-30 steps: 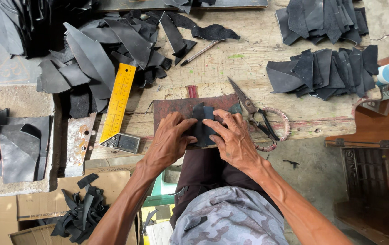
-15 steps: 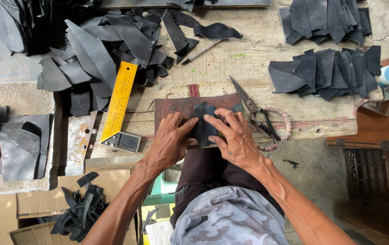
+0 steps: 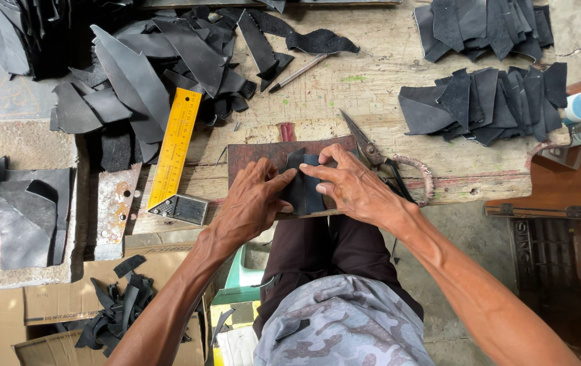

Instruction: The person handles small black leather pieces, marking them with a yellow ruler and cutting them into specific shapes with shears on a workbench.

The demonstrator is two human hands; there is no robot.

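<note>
While both hands pressed flat, the left hand (image 3: 249,203) and right hand (image 3: 353,188) pinned a small dark leather piece (image 3: 304,186) with spread fingers, gripping nothing else, on a reddish-brown cutting board (image 3: 256,152) at the workbench's (image 3: 372,88) near edge. Rusty scissors (image 3: 385,163) lay just beside the right hand; a yellow square ruler (image 3: 175,152) lay left. Matte, curved leather offcuts (image 3: 148,74) crowded the far bench, leaving bare scuffed wood between.

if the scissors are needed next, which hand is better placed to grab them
Probably the right hand. The scissors lie just beyond it on the wooden bench, touching its far side. The left hand sits across the dark leather piece, further away.
</note>
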